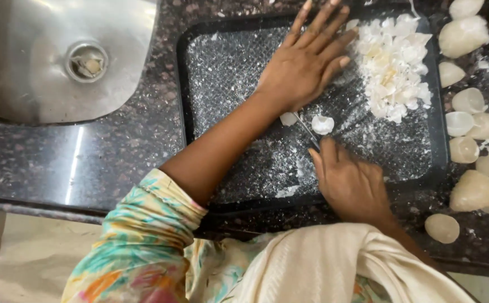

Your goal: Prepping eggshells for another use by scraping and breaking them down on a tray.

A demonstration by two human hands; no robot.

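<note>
Chopping is under way on the black tray [199, 84] near the counter's front edge. The right hand [350, 182] is closed around a knife [308, 132] at a white piece [322, 124]; the left hand [306, 62], flat and open, presses the chopped pile [393, 67]. Next cut needs the piece steadied.

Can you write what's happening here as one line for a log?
left hand: flat on tray, beside white pile | right hand: holds knife at white piece | sink: left

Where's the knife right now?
In the head view, the knife lies mid-tray, gripped by the right hand, its blade between two small white pieces just below the left hand.
</note>
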